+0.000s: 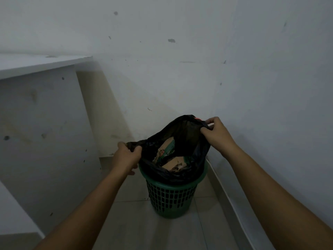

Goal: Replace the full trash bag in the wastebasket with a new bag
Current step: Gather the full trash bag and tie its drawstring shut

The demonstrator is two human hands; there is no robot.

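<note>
Two hands are on the bag, and I have only the head view to go by. My left hand (127, 156) is clenched on a gathered bunch of the black trash bag (187, 141) at about 9 o'clock on its mouth; my right hand (217, 135) pinches the film at roughly 1 o'clock, higher than the left. The bag sits inside the green wastebasket (171, 199), which stands on the tiled floor (144, 231) near the wall corner, and its mouth is pulled up and open above the rim. Inside I see cardboard packaging (170, 156), some of it green-printed.

Risks, as I judge them: the cardboard corners could pierce or snag the thin film if I pull upward fast. The uneven grip, right high and left low, could tip the mouth toward 9 o'clock and spill the contents. The light basket may lift along with the bag if the film catches on the rim, since neither hand is holding it down.

Hidden or unclear: the bag's lower part is behind the lattice wall, so I cannot tell how full it is. The 6 o'clock edge of the mouth blends into the dark rim. A small red patch by my right fingertips is too blurred to identify. I see no new bag anywhere.
</note>
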